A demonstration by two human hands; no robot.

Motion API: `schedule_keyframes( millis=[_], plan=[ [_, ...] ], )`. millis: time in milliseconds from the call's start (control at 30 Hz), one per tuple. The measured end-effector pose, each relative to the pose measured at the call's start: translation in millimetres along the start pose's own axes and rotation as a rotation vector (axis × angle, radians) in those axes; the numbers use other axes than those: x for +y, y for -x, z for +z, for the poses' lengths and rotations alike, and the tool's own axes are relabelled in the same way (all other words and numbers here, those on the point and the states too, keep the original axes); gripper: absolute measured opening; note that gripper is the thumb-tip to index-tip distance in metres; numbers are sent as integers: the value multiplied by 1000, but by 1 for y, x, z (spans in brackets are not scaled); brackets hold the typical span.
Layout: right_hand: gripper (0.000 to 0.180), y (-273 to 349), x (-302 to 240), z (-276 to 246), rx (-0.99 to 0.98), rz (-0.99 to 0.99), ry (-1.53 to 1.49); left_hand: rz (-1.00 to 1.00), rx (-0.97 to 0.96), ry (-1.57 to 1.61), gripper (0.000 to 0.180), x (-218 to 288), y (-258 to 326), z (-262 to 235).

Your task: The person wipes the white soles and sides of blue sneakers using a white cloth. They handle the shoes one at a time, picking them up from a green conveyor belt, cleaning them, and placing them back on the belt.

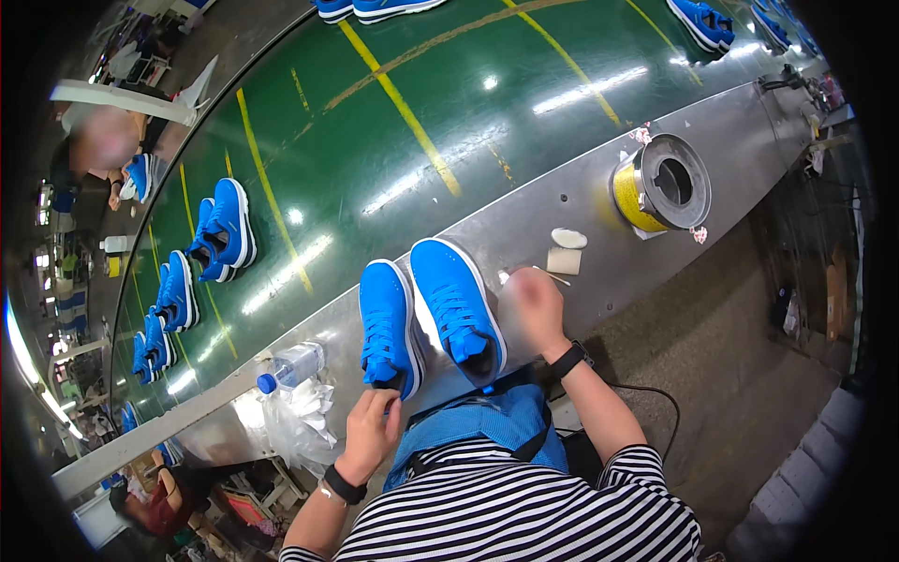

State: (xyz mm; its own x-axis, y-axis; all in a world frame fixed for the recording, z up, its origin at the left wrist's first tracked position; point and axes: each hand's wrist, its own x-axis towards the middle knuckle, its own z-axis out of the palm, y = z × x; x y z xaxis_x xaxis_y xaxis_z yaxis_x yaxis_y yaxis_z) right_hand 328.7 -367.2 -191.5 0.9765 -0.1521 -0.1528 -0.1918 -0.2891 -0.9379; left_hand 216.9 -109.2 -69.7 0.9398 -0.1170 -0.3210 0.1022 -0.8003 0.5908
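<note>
1. Currently: pair of blue sneakers on the grey metal bench [599, 150] edge, directly in front of the person. Left shoe [388, 328] and right shoe [456, 309] lie side by side, nearly touching, toes pointing away, heels at the near edge.
2. Left hand [373, 426] at heel of left shoe, fingers curled onto the heel rim: grip closed on it, as far as visible.
3. Right hand [532, 309] just beside right shoe, motion-blurred; loosely closed, cannot tell if it holds anything. Thin stick [552, 275] lies on bench just beyond it.
4. Risk (judgement): heels sit close to bench edge w/ the lap below; a tug at the heel could drag left shoe off. One-handed hold, so shoe may twist.
5. Risk: blurred right hand is moving fast near the stick and small white pads [566, 251]; a sweep could knock them about or off.
6. Risk: water bottle [292, 365] lies on its side near left shoe, next to crumpled clear plastic [300, 417]; could roll if bumped.
7. Surface: bench runs alongside a glossy green conveyor belt [449, 103] w/ yellow stripes, carrying more blue pairs [221, 229] spaced apart. Round metal canister w/ yellow band [663, 185] stands on bench at right.
8. Room: factory floor, overhead lights reflected in belt, other workers at left, cluttered shelving, concrete floor at right.
</note>
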Motion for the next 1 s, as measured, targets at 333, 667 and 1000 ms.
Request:
schedule_keyframes(
  millis=[333,667,1000],
  plan=[
    [15,-46,-1,46,-140,-269,-35,-398,110,580,76,54,-117,85],
    [14,4,7,11,-252,-124,-93,-436,55,966,79,35,-114,80],
    [10,-43,-35,9,-225,-34,-213,-503,18,1192,76,23,-102,63]
  ],
)
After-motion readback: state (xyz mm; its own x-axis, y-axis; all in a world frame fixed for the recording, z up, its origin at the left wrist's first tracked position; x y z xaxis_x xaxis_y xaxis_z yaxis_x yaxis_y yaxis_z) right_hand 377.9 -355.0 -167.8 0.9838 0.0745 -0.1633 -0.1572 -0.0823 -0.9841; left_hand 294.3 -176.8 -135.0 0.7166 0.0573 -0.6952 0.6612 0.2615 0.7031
